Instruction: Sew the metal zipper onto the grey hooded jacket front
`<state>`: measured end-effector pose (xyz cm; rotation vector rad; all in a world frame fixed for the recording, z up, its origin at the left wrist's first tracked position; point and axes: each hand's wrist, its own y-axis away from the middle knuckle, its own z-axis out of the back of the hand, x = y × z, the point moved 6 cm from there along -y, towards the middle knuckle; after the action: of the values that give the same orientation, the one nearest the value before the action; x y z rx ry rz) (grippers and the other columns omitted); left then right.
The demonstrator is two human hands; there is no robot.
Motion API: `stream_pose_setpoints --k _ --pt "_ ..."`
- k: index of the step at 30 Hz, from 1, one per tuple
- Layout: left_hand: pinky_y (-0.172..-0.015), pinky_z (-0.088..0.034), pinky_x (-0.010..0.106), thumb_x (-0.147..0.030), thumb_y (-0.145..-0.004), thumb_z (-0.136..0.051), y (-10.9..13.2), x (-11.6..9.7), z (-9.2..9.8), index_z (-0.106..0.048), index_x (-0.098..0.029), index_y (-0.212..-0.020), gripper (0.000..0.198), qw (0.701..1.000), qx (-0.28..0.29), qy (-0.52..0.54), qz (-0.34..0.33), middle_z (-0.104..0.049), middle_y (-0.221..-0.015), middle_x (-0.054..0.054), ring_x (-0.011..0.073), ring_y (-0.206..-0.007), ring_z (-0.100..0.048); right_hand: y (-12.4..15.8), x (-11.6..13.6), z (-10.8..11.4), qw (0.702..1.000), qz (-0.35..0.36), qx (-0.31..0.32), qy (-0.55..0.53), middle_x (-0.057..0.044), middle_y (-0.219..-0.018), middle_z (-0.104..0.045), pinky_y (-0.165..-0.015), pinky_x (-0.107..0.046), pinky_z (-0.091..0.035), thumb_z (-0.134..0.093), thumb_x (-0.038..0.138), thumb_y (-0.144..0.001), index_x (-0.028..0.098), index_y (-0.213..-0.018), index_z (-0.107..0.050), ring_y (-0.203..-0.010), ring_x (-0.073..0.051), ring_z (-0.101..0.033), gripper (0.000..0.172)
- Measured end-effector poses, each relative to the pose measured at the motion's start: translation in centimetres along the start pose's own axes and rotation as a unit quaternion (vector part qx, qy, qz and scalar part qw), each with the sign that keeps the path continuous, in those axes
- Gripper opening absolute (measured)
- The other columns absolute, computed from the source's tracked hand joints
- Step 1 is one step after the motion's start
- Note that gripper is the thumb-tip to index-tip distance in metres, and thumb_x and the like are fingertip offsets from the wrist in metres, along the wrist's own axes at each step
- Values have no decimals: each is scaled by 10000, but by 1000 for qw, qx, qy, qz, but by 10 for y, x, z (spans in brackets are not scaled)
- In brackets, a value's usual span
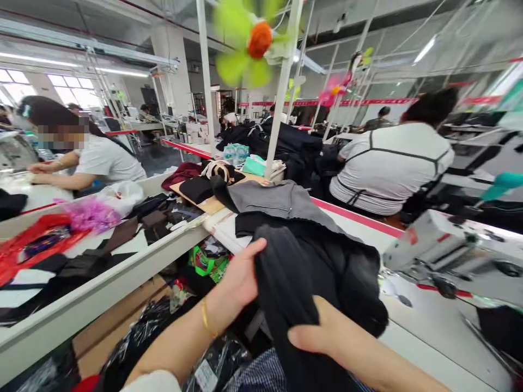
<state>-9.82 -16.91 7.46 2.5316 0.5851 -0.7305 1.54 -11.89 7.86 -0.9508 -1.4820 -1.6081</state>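
Both my hands are closed on a piece of black fabric [281,277] held up in front of me. My left hand [241,272] grips its upper left edge, the thumb lying along the cloth and the other fingers hidden behind it. Lower down, my right hand [316,329] pinches the right side with the thumb in front. The lower end of the fabric hangs toward my lap. Just behind it, a heap of black cloth [347,272] and a grey garment piece [269,198] lie on the sewing table.
A sewing machine [441,250] stands on the right. At left, a long trough [122,272] holds dark fabric scraps and a red bag [49,239]. A green fan [257,41] is mounted on a post ahead. Co-workers sit left and right; cardboard and plastic-wrapped bundles lie below.
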Motion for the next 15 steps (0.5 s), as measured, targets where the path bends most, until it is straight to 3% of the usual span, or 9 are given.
stream_pose_setpoints --k 4,6,8,11,13,15 --pt "-788 -493 305 -223 -762 -556 31 -85 57 -565 -216 -1018 256 982 -94 -5 -165 -677 -825 -8 148 -730 -633 -67 34 -51 990 78 103 -65 1 -828 -641 -725 -293 -470 -619 184 -615 173 -925 -598 -799 -190 -600 311" --pt "-753 -510 281 -172 -737 -597 54 -140 81 -541 -277 -1042 327 937 -137 -70 -314 -661 -896 -48 123 -736 -620 -94 44 -75 979 95 150 -98 -5 -907 -637 -758 -305 -465 -661 229 -615 193 -991 -573 -857 -194 -596 388" --pt "-749 -519 309 -129 -722 -603 75 -187 105 -530 -280 -1072 388 877 -182 -165 -412 -641 -970 -33 145 -799 -612 -114 43 -94 971 94 185 -118 -22 -965 -623 -747 -306 -470 -663 269 -637 196 -1027 -549 -884 -195 -592 413" --pt "-710 -522 291 -86 -749 -548 89 -234 160 -545 -237 -1035 323 836 -277 -211 -423 -629 -933 -24 125 -739 -602 -130 22 -101 978 85 175 -73 -45 -987 -608 -753 -296 -463 -595 234 -699 171 -1053 -534 -890 -177 -586 365" --pt "-680 -517 291 -113 -794 -524 93 -248 197 -543 -176 -1012 228 825 -335 -221 -399 -611 -906 7 120 -716 -591 -127 2 -91 985 85 149 -5 -55 -979 -607 -787 -300 -447 -556 202 -721 150 -1063 -539 -882 -165 -581 346" --pt "-673 -512 313 -203 -833 -517 96 -249 225 -531 -136 -1022 201 814 -380 -238 -369 -587 -937 41 136 -758 -583 -114 -16 -71 985 94 133 49 -61 -976 -609 -810 -309 -438 -531 210 -745 145 -1043 -559 -891 -169 -576 307"
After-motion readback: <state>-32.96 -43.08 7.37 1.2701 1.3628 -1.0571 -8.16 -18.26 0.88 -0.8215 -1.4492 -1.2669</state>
